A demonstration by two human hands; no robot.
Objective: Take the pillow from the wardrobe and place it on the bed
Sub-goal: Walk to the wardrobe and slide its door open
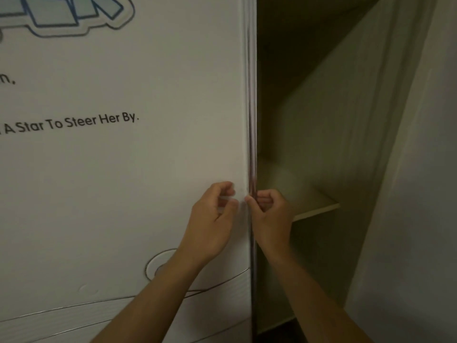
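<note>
— Wardrobe door [148, 169] first, then? Both hands are on its right edge.

— Yes, opening is the step in hand, I'd say. The right hand [268, 214] has its fingers curled round the dark edge strip [252, 144], thumb on the front face, so it is closed on the door's edge. The left hand [212, 219] sits just beside it on the white panel, fingers bent in loosely; whether it pinches anything I cannot tell, as the fingertips are blurred.

— How would you do it well?

— Draw the door leftward with an even pull along its track, if it is a sliding one, which the overlap at the edge suggests. Keep the right hand's grip low and firm on the strip, and let the left palm press flat on the panel to steady it so the door doesn't rack or stick. Widen the gap enough for both arms.

— And the pillow?

— Not in sight. The open part of the wardrobe [321, 120] shows a bare pale shelf [319, 209] just right of the right hand, and dark space above and below it. So the pillow lies either behind the closed door or out of the camera's view; I cannot tell which. Nothing of it touches or nears either hand.

— The bed?

— Not visible either.
</note>
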